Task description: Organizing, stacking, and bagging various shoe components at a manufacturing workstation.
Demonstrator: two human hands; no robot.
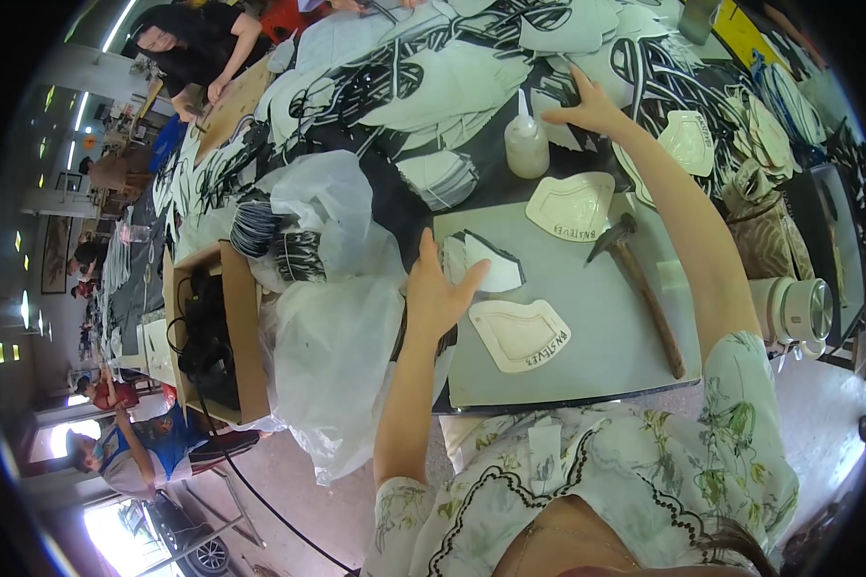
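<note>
My left hand rests with fingers apart at the left of a grey work board. Its thumb lies against a white cut piece with black edging. Reaching to the far side, my right hand is open, fingers spread over white cut pieces next to a squeeze bottle with a pointed nozzle. Two cream shaped templates lie on the board, one nearer and one farther. A hammer with a wooden handle lies along the board's right side.
White panels and black strips are heaped across the far table. Left of the board sit plastic bags and a cardboard box holding black material. A metal flask stands at right. A co-worker works at the far left.
</note>
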